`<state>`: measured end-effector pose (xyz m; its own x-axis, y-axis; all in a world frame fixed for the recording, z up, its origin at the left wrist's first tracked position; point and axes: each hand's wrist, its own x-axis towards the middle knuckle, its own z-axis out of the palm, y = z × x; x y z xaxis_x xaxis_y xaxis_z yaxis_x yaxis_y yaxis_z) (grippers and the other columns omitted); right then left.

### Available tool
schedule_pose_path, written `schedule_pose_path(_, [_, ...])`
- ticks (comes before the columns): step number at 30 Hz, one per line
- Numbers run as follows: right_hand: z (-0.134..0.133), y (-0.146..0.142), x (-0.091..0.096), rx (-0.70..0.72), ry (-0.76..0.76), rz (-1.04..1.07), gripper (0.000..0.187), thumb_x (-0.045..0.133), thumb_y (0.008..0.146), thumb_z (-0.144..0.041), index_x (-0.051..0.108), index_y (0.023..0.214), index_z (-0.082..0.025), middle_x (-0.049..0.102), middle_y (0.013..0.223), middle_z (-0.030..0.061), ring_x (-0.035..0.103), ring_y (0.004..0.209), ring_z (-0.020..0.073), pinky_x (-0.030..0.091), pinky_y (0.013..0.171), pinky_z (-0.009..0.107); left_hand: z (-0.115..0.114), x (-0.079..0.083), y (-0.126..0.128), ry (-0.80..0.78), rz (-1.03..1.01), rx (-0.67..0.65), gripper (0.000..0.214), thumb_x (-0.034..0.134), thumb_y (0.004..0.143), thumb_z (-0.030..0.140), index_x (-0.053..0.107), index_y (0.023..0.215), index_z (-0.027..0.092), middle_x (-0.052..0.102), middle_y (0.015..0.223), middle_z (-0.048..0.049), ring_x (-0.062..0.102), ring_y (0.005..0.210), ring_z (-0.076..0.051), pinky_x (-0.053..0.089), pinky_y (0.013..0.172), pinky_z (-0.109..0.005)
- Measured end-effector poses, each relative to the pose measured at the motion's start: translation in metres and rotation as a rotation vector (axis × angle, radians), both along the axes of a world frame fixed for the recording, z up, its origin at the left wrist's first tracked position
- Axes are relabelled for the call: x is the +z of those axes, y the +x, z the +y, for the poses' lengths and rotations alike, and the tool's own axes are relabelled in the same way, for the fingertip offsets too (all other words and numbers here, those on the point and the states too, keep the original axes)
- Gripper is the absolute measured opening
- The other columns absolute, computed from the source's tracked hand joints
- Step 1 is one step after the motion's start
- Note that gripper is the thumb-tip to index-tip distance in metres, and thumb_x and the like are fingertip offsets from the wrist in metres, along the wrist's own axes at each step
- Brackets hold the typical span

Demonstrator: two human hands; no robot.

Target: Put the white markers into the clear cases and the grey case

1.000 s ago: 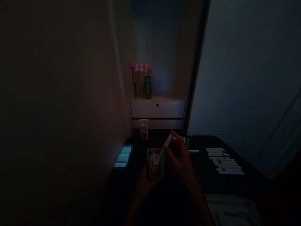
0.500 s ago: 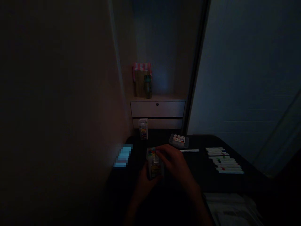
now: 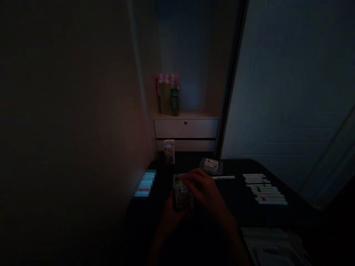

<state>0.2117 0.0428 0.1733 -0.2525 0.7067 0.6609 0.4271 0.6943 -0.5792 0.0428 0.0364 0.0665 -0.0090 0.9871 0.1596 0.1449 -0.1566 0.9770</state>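
Note:
My left hand [image 3: 169,213] wraps round the lower part of a clear plastic case [image 3: 183,192], which stands upright with a dark label on its front. Inside its top, several coloured ends [image 3: 178,177] show, seemingly marker caps. Over the case's top right edge, my right hand [image 3: 203,186] has thumb and fingertips pinched together beside a small red piece; dimness hides what exactly they grip. A single white marker [image 3: 224,177] lies just beyond that hand. Behind it rests a flat clear box [image 3: 211,166] with a printed label.
White markers [image 3: 264,189] lie in a row at the table's right. A similar clear case [image 3: 169,152] stands at the back left, near drawers [image 3: 185,129]. A bright blurred patch [image 3: 145,183] is at left; clear plastic packaging [image 3: 274,245] lies at the front right.
The right fingertips have shifted slightly over the case's top, and a red piece now shows by them. The left hand and the case stay in place.

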Motion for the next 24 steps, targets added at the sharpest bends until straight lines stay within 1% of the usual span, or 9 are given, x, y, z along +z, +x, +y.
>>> schedule_pose_path(2, [0.001, 0.001, 0.001, -0.012, 0.019, 0.046, 0.014, 0.063, 0.099, -0.026, 0.076, 0.101, -0.024, 0.07, 0.106, 0.0051, 0.069, 0.1, 0.0198, 0.055, 0.09, 0.032, 0.0, 0.001, 0.0, 0.012, -0.004, -0.022, 0.071, 0.087, 0.068, 0.034, 0.062, 0.132, 0.017, 0.077, 0.122, -0.0124, 0.073, 0.113, -0.032, 0.058, 0.097, -0.042])
schedule_pose_path(4, [0.002, 0.003, 0.001, -0.054, 0.032, 0.11, 0.015, 0.061, 0.1, -0.026, 0.075, 0.106, -0.024, 0.07, 0.107, 0.0057, 0.069, 0.101, 0.02, 0.055, 0.09, 0.032, -0.001, 0.001, 0.0, 0.011, -0.008, -0.018, 0.069, 0.087, 0.066, 0.033, 0.063, 0.128, 0.017, 0.077, 0.122, -0.013, 0.073, 0.113, -0.032, 0.058, 0.098, -0.043])
schedule_pose_path(8, [0.014, 0.014, -0.009, -0.211, 0.015, 0.227, 0.022, 0.056, 0.101, -0.032, 0.072, 0.113, -0.023, 0.071, 0.109, 0.0075, 0.068, 0.097, 0.0211, 0.055, 0.085, 0.034, 0.0, -0.002, 0.0, -0.019, -0.007, 0.05, 0.075, 0.091, 0.062, 0.036, 0.064, 0.129, 0.015, 0.076, 0.123, -0.0162, 0.072, 0.117, -0.035, 0.057, 0.1, -0.044])
schedule_pose_path(11, [0.032, 0.027, -0.03, -0.316, -0.043, 0.258, 0.028, 0.055, 0.098, -0.037, 0.07, 0.115, -0.022, 0.071, 0.116, 0.0101, 0.069, 0.094, 0.0226, 0.055, 0.086, 0.038, 0.0, -0.005, -0.001, -0.025, -0.013, 0.085, 0.082, 0.093, 0.059, 0.037, 0.064, 0.132, 0.015, 0.075, 0.126, -0.0179, 0.071, 0.118, -0.036, 0.056, 0.101, -0.045])
schedule_pose_path(13, [0.044, 0.037, -0.047, -0.376, -0.098, 0.249, 0.034, 0.055, 0.095, -0.039, 0.068, 0.12, -0.02, 0.07, 0.12, 0.0126, 0.069, 0.096, 0.0248, 0.056, 0.088, 0.042, 0.001, -0.007, -0.002, -0.028, -0.016, 0.077, 0.085, 0.094, 0.058, 0.038, 0.063, 0.133, 0.014, 0.075, 0.126, -0.0188, 0.072, 0.117, -0.036, 0.056, 0.101, -0.045])
schedule_pose_path(16, [0.059, 0.05, -0.073, -0.479, -0.173, 0.166, 0.038, 0.055, 0.092, -0.038, 0.067, 0.122, -0.019, 0.069, 0.122, 0.0148, 0.07, 0.102, 0.0277, 0.054, 0.094, 0.046, 0.001, -0.007, -0.002, -0.024, -0.021, 0.059, 0.084, 0.094, 0.06, 0.039, 0.063, 0.134, 0.014, 0.076, 0.125, -0.0186, 0.072, 0.116, -0.036, 0.056, 0.101, -0.045])
schedule_pose_path(18, [0.064, 0.056, -0.088, -0.537, -0.246, 0.095, 0.037, 0.055, 0.09, -0.034, 0.067, 0.121, -0.019, 0.068, 0.124, 0.0151, 0.07, 0.104, 0.0278, 0.054, 0.095, 0.045, 0.0, -0.006, -0.002, -0.02, -0.028, 0.05, 0.082, 0.093, 0.062, 0.039, 0.063, 0.134, 0.015, 0.076, 0.126, -0.0181, 0.072, 0.117, -0.036, 0.056, 0.102, -0.045])
schedule_pose_path(20, [0.067, 0.06, -0.101, -0.575, -0.325, 0.03, 0.036, 0.057, 0.091, -0.032, 0.067, 0.123, -0.019, 0.066, 0.126, 0.0152, 0.071, 0.099, 0.0258, 0.055, 0.093, 0.042, -0.001, -0.004, -0.001, -0.023, -0.037, 0.058, 0.082, 0.094, 0.061, 0.038, 0.063, 0.133, 0.015, 0.075, 0.126, -0.018, 0.071, 0.117, -0.036, 0.055, 0.102, -0.045])
schedule_pose_path(24, [0.071, 0.065, -0.116, -0.613, -0.427, -0.033, 0.042, 0.057, 0.093, -0.033, 0.063, 0.131, -0.017, 0.06, 0.135, 0.0183, 0.074, 0.089, 0.023, 0.056, 0.09, 0.038, -0.002, 0.001, -0.001, -0.042, -0.039, 0.076, 0.083, 0.095, 0.058, 0.037, 0.065, 0.131, 0.015, 0.076, 0.124, -0.018, 0.072, 0.117, -0.036, 0.056, 0.101, -0.044])
